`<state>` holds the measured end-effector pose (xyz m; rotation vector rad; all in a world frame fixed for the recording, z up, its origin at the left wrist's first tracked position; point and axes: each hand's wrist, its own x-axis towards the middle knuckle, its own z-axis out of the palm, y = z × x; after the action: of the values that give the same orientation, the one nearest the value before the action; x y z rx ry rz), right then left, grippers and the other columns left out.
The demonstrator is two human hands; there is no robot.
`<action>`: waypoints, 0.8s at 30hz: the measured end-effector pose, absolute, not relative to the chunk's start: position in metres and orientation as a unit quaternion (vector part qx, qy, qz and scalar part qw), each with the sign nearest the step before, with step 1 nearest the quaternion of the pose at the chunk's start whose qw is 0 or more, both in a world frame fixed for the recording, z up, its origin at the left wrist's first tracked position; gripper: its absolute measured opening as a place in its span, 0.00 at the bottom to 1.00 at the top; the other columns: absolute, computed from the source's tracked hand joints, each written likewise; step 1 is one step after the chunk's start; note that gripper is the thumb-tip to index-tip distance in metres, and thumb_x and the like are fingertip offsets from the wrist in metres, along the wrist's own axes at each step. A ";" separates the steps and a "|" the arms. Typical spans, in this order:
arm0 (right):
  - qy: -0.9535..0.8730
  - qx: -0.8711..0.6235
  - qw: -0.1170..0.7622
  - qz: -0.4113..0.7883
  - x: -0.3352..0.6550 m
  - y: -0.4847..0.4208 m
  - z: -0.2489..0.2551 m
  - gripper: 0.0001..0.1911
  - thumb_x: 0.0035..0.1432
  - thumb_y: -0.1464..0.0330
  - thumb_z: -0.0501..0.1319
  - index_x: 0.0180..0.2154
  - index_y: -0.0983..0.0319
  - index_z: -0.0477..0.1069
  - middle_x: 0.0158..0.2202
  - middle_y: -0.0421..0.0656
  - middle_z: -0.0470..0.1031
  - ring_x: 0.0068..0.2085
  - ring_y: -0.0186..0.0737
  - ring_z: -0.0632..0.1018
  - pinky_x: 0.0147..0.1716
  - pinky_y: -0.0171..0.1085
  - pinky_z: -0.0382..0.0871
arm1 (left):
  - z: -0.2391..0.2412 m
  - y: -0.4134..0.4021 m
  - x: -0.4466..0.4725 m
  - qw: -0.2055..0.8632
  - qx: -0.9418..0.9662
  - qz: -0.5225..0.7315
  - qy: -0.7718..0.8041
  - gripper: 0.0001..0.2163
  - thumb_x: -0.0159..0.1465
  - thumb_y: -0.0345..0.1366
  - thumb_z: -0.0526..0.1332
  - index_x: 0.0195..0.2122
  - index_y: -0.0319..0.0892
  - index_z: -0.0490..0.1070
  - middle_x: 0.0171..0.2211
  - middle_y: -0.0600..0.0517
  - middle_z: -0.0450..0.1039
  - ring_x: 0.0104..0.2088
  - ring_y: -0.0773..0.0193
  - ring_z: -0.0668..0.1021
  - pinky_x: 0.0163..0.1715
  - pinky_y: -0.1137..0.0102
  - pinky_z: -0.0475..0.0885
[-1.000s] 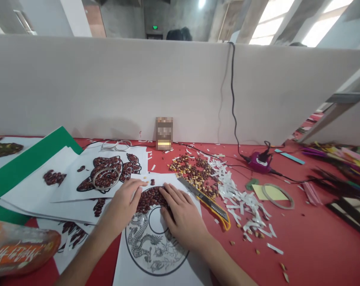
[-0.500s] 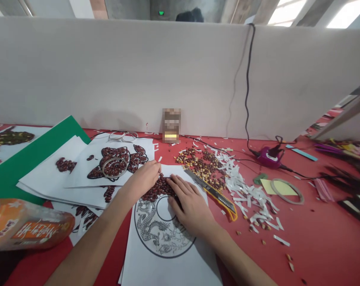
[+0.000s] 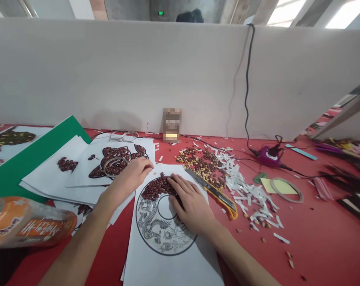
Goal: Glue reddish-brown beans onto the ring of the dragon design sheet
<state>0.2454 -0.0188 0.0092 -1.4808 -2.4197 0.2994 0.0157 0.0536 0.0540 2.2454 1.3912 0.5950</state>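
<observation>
A white sheet (image 3: 174, 270) with a printed ring of dragon and floral line art lies before me. Dark red beans (image 3: 156, 187) cover the upper left part of the ring. My right hand (image 3: 188, 200) rests flat on the sheet, fingers stretched over the ring's upper right and touching the edge of the beans. My left hand (image 3: 140, 170) hovers at the sheet's upper left, fingers pinched together; whatever is between the fingertips cannot be made out. Just below its fingertips a small pale kernel (image 3: 155, 173) sits on the paper.
A yellow box cutter (image 3: 217, 194) lies right of the sheet, beside mixed kernels (image 3: 202, 163) and white paper strips (image 3: 242, 182). Tape rings (image 3: 116, 167) lie on bean-covered drawings at left. An orange-labelled bottle (image 3: 31, 224) is at lower left, a purple power adapter (image 3: 269, 157) at right.
My left hand has drawn back left and slightly up from the beans, uncovering more of the ring's upper left. My right hand stays in place on the sheet.
</observation>
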 end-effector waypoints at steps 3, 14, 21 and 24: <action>-0.839 -0.516 0.143 0.098 0.244 -0.019 0.008 0.27 0.72 0.64 0.51 0.69 0.59 0.58 0.72 0.45 0.56 0.71 0.46 0.60 0.67 0.51 0.59 | 0.055 0.025 -0.002 0.252 0.775 0.252 0.521 0.09 0.70 0.36 0.56 0.37 0.44 0.75 0.40 0.52 0.79 0.41 0.60 0.79 0.44 0.65 0.72; -0.840 -0.515 0.145 0.089 0.246 -0.018 0.004 0.27 0.72 0.63 0.51 0.69 0.59 0.59 0.72 0.45 0.56 0.71 0.45 0.59 0.67 0.50 0.59 | 0.024 -0.002 -0.030 0.264 0.819 0.175 0.479 0.09 0.71 0.36 0.56 0.36 0.45 0.74 0.38 0.52 0.77 0.44 0.58 0.75 0.47 0.63 0.70; -0.842 -0.510 0.152 0.090 0.246 -0.018 0.004 0.27 0.72 0.64 0.50 0.69 0.59 0.59 0.72 0.45 0.56 0.71 0.46 0.60 0.67 0.51 0.60 | 0.029 -0.005 -0.033 0.296 0.812 0.157 0.478 0.09 0.73 0.37 0.54 0.38 0.46 0.72 0.41 0.52 0.75 0.45 0.59 0.74 0.48 0.63 0.69; -0.841 -0.511 0.152 0.092 0.246 -0.018 0.004 0.27 0.72 0.64 0.51 0.69 0.59 0.59 0.72 0.46 0.56 0.71 0.46 0.60 0.67 0.52 0.60 | 0.027 -0.005 -0.031 0.289 0.818 0.139 0.478 0.08 0.73 0.36 0.53 0.39 0.45 0.71 0.42 0.52 0.73 0.47 0.58 0.73 0.49 0.62 0.68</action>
<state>0.2465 -0.0182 0.0041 -1.4654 -2.4133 0.2631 -0.0315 -0.0052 0.0273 2.1829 1.2751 0.3708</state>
